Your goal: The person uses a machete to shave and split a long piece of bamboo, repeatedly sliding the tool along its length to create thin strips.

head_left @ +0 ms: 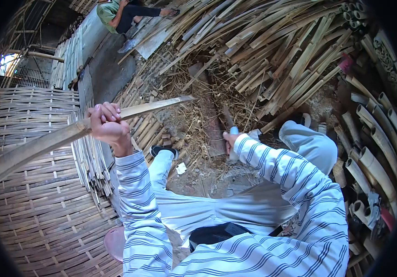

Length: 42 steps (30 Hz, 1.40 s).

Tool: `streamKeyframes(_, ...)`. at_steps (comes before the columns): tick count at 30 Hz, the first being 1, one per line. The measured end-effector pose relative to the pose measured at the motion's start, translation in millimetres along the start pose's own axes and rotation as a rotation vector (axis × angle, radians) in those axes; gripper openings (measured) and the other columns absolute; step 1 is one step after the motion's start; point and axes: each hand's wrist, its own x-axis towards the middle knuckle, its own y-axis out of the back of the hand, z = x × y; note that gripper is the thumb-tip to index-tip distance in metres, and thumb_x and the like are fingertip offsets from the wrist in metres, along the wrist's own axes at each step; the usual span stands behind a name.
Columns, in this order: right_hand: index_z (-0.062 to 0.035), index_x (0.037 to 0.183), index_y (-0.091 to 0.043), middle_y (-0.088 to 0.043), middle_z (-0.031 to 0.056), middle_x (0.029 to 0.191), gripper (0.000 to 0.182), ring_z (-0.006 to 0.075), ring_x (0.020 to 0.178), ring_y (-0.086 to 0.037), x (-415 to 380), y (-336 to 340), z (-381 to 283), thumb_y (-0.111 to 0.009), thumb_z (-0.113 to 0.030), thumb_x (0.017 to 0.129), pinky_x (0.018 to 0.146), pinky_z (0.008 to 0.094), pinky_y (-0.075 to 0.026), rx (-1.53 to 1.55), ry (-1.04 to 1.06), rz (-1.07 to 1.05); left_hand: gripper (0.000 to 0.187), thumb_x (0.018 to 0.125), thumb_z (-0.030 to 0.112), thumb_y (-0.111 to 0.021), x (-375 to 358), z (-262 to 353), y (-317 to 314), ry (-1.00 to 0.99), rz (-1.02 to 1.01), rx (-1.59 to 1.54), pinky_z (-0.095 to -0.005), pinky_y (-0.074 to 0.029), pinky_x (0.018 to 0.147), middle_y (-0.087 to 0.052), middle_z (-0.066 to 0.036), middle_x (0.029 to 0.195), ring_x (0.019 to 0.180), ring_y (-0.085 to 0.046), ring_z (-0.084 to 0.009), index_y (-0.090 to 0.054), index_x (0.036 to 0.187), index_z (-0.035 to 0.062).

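Note:
My left hand (pixel 110 125) is raised on the left with its fingers wrapped round a long split bamboo piece (pixel 37 154). One end reaches toward the lower left; the narrower, pale end points over the middle of the floor. Lower and to the right, my right hand (pixel 231 140) grips the pale handle of a knife (pixel 228 117), its dark blade pointing up and away from me. The blade is apart from the bamboo. Between my legs and the shavings lies a dark, flat wooden block (pixel 210 117), just left of the knife.
Bamboo shavings (pixel 180 124) cover the ground around the block. Split bamboo strips (pixel 272 55) are heaped at the back and right. Thick bamboo poles (pixel 378 171) lie at far right. Woven bamboo matting (pixel 37 198) spans the left. Another person (pixel 124 16) sits at the back.

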Motion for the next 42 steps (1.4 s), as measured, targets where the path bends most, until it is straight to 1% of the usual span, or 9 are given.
streamKeyframes(7, -0.0050, 0.071, -0.048, -0.048, 0.0033, 0.053, 0.029, 0.0162, 0.041, -0.047, -4.6, 24.0, -30.8, -0.063, -0.024, 0.086, 0.038, 0.0340, -0.041, 0.005, 0.115, 0.226, 0.032, 0.082, 0.007, -0.042, 5.2, -22.8, -5.6, 0.083, 0.080, -0.055, -0.0266, -0.030, 0.043, -0.023, 0.001, 0.042, 0.035, -0.024, -0.0094, -0.025, 0.057, 0.0157)
streamKeyframes(8, -0.0032, 0.090, -0.046, -0.053, 0.0038, 0.062, 0.023, 0.0163, 0.045, -0.051, -1.3, 26.9, -33.3, -0.061, -0.020, 0.087, 0.040, 0.0350, -0.044, 0.006, 0.138, 0.168, 0.031, 0.082, 0.008, -0.042, 6.3, -25.8, -5.2, 0.089, 0.073, -0.074, -0.0264, -0.029, 0.041, -0.023, 0.001, 0.042, 0.035, -0.024, -0.0094, -0.025, 0.057, 0.0157)
streamKeyframes(11, -0.0036, 0.093, -0.049, -0.054, 0.0045, 0.064, 0.024, 0.0148, 0.047, -0.052, 3.3, 32.0, -29.8, -0.062, -0.022, 0.086, 0.041, 0.0334, -0.045, -0.191, 0.386, 0.123, 0.031, 0.082, 0.008, -0.042, 8.7, -29.2, -3.8, 0.101, 0.056, -0.061, -0.0247, -0.027, 0.039, -0.023, 0.002, 0.042, 0.034, -0.023, -0.0094, -0.025, 0.057, 0.0156)
streamKeyframes(17, -0.0071, 0.112, -0.054, -0.063, 0.0206, 0.099, 0.046, 0.0379, 0.094, -0.060, 10.5, 33.5, -16.5, -0.062, -0.041, 0.081, 0.083, 0.0434, -0.048, -0.890, 0.532, 0.227, 0.031, 0.082, 0.012, -0.042, 4.8, -31.9, 8.7, 0.046, 0.169, 0.014, -0.0227, -0.023, 0.037, -0.021, 0.002, 0.041, 0.033, -0.021, -0.0090, -0.026, 0.056, 0.0155)
streamKeyframes(20, -0.0039, 0.106, -0.058, -0.062, 0.0245, 0.096, 0.055, 0.0409, 0.092, -0.060, -4.7, 11.2, 2.5, -0.047, -0.054, 0.087, 0.084, 0.0459, -0.046, -0.816, 0.449, 0.280, 0.034, 0.083, 0.017, -0.040, 5.7, -33.4, 20.7, 0.062, 0.245, 0.070, -0.0245, -0.021, 0.039, -0.020, 0.002, 0.041, 0.035, -0.021, -0.0090, -0.024, 0.053, 0.0160)
streamKeyframes(24, -0.0020, 0.098, -0.059, -0.061, 0.0273, 0.084, 0.051, 0.0430, 0.085, -0.060, -11.9, -5.9, 20.2, -0.040, -0.049, 0.092, 0.076, 0.0483, -0.046, -0.632, 0.542, 0.245, 0.036, 0.084, 0.018, -0.037, 7.6, -30.7, 19.9, 0.102, 0.315, 0.118, -0.0257, -0.021, 0.042, -0.019, 0.002, 0.042, 0.037, -0.021, -0.0096, -0.024, 0.050, 0.0165)
streamKeyframes(32, -0.0024, 0.088, -0.056, -0.058, 0.0238, 0.068, 0.043, 0.0436, 0.069, -0.057, 2.1, -16.6, 8.0, -0.042, -0.043, 0.094, 0.062, 0.0493, -0.045, -0.761, 0.720, 0.261, 0.035, 0.081, 0.017, -0.039, 11.9, -34.3, 19.9, 0.060, 0.246, 0.103, -0.0255, -0.022, 0.040, -0.019, 0.001, 0.042, 0.035, -0.020, -0.0096, -0.023, 0.050, 0.0166)
streamKeyframes(39, -0.0039, 0.090, -0.056, -0.056, 0.0284, 0.064, 0.050, 0.0467, 0.069, -0.058, 15.7, -41.5, 20.9, -0.041, -0.052, 0.091, 0.065, 0.0536, -0.046, -0.719, 0.627, 0.470, 0.036, 0.081, 0.019, -0.039, 3.1, -32.1, 11.1, 0.059, 0.218, 0.113, -0.0248, -0.021, 0.040, -0.019, 0.002, 0.041, 0.036, -0.019, -0.0092, -0.023, 0.050, 0.0164)
streamKeyframes(42, -0.0042, 0.093, -0.056, -0.058, 0.0295, 0.073, 0.051, 0.0486, 0.075, -0.056, 8.8, -39.1, 11.8, -0.039, -0.052, 0.091, 0.069, 0.0543, -0.045, -0.647, 0.613, 0.344, 0.035, 0.081, 0.019, -0.039, 5.1, -34.4, 10.3, 0.058, 0.202, 0.088, -0.0250, -0.021, 0.040, -0.019, 0.002, 0.041, 0.036, -0.019, -0.0093, -0.023, 0.050, 0.0164)
